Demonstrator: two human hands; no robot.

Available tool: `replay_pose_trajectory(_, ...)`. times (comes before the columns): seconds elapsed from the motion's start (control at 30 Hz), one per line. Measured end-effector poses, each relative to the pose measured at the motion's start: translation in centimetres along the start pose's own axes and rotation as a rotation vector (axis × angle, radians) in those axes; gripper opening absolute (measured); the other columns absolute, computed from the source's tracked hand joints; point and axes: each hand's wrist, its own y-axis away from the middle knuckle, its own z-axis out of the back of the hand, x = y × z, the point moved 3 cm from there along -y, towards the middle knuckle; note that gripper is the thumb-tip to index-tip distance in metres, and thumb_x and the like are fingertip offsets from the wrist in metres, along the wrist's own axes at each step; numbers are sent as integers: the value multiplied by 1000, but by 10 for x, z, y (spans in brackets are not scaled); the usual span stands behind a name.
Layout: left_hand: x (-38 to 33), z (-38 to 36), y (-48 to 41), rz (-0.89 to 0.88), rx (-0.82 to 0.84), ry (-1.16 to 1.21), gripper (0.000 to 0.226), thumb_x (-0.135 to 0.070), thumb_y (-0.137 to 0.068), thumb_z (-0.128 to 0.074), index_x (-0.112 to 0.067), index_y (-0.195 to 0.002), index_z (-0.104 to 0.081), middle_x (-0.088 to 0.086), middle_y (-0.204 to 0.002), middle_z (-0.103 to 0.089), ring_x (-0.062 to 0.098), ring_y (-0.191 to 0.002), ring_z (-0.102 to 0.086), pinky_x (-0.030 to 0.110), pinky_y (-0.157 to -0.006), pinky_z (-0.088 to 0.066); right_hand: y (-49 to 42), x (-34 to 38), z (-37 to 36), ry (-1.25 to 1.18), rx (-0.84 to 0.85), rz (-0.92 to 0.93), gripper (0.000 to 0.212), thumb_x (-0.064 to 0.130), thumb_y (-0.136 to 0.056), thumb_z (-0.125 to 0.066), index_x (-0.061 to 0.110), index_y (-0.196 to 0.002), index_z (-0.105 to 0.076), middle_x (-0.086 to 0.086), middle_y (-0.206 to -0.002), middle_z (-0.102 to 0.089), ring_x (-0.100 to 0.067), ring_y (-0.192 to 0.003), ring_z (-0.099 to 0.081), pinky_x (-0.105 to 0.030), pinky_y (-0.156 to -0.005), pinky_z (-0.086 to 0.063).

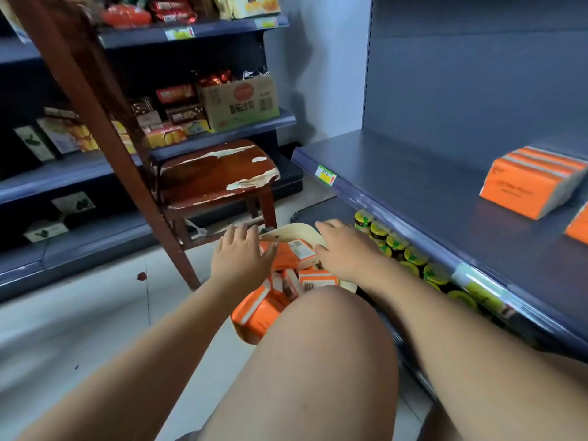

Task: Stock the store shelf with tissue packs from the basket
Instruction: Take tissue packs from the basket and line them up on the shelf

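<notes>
Low in the middle of the frame, a cream basket (297,230) stands on the pale floor (95,313), partly hidden behind the person's bare knee (318,361). It holds a loose heap of orange tissue packs (257,313) lying at mixed angles. The top pack (291,251) lies roughly flat with its long axis across the frame, its white label end toward the right. Another pack (318,279) below it shows a barcode label face up, and the packs at the lower left lean on edge. The left hand (241,257) hovers at the left end of the top pack, its grip open and fingers spread, the thumb at the pack's edge. The right hand (345,249) reaches over the basket's right rim, its grip also open, thumb beside the pack's label end. On the right, the dark blue shelf (413,173) carries a stack of orange tissue packs (531,183) at the right edge of the frame, broad orange face turned to the lower left. Jars with green and yellow lids (396,241) line the shelf below. A worn wooden chair (216,176) stands behind the basket.
</notes>
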Motion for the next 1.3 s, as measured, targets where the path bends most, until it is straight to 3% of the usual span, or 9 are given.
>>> replay_pose_trajectory(0.13,7,-30,-20,34,83,-4,71,-65,-103,-33,-21,-160,-29,5,-169,-26,30,-157,-15,52,-126,-19,-18,-11,-41,44,130,-3,34,30,-100,-47,15,-129,-56,-8,-135,-55,-32,-128,-51,-41,-93,-46)
replay_pose_trajectory(0.3,-1,-54,-55,-17,124,-81,61,-53,-102,-46,-21,-153,-40,4,-161,-39,29,-151,-28,49,-124,-24,-45,-22,-83,234,273,33,54,39,-96,-54,19,-146,-50,-7,-150,-50,-27,-145,-37,-46,-126,-20)
replay_pose_trajectory(0.53,-7,-86,-123,-78,308,-157,66,-35,-94,-57,-26,-156,-37,4,-163,-35,30,-152,-26,47,-123,-27,-69,-42,-139,97,366,-49,51,23,-94,-58,16,-144,-47,-9,-143,-52,-30,-132,-48,-43,-106,-46)
replay_pose_trajectory(0.67,-17,-106,-147,-108,440,-172,62,-34,-94,-62,-32,-152,-42,4,-150,-51,28,-132,-51,47,-109,-46,-83,-45,-161,80,351,-23,59,21,-94,-58,20,-150,-38,-11,-145,-48,-31,-127,-50,-47,-98,-49)
replay_pose_trajectory(0.77,-20,-124,-163,-111,478,-231,65,-51,-87,-70,-27,-144,-50,4,-130,-64,24,-111,-63,42,-94,-57,-86,-48,-172,102,312,-5,45,17,-97,-55,15,-141,-49,-13,-144,-44,-33,-125,-49,-46,-97,-47)
replay_pose_trajectory(1.0,-33,-131,-178,-97,496,-383,79,-39,-76,-87,-27,-145,-51,10,-136,-53,30,-124,-51,44,-96,-51,-89,-46,-177,147,246,-33,48,22,-96,-63,14,-139,-43,-13,-136,-58,-33,-124,-55,-43,-100,-45)
replay_pose_trajectory(1.1,-35,-130,-177,-50,468,-320,90,-40,-70,-91,-21,-146,-47,12,-131,-55,28,-112,-58,39,-85,-56,-88,-46,-170,182,188,-36,37,19,-94,-64,14,-129,-55,-9,-124,-64,-29,-116,-57,-42,-94,-49)
replay_pose_trajectory(1.2,-37,-120,-173,37,397,-72,90,-34,-72,-90,-15,-145,-40,3,-102,-60,18,-85,-61,29,-60,-51,-86,-47,-157,171,161,-63,31,16,-95,-60,15,-126,-63,-7,-122,-64,-27,-118,-54,-40,-92,-49)
replay_pose_trajectory(1.3,-34,-101,-168,132,370,166,73,-30,-81,-83,-16,-139,-42,5,-108,-62,24,-96,-62,36,-72,-57,-86,-49,-132,93,45,-136,31,16,-90,-62,20,-120,-66,-5,-116,-66,-28,-115,-56,-35,-79,-47)
